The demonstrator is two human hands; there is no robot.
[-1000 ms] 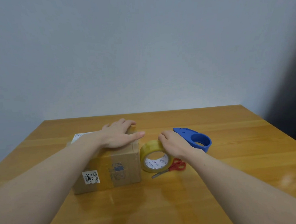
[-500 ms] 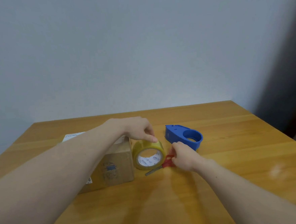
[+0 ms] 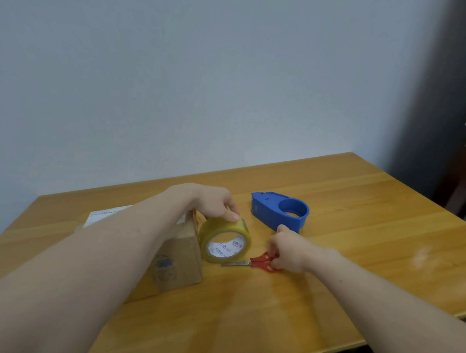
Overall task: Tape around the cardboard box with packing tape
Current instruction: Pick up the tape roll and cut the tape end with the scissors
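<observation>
Here, from my head view, cardboard box (image 3: 177,260) on the table (image 3: 368,235), tape roll (image 3: 225,239) upright just beside it, my left hand (image 3: 214,202) fingers pinching its top, right hand (image 3: 286,251) fingers closing on red scissors (image 3: 256,263), blue dispenser (image 3: 279,210) behind.

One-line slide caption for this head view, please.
Left hand steadies upright yellowish packing tape roll beside brown cardboard box; right hand grasps red-handled scissors lying on wooden table.
</observation>
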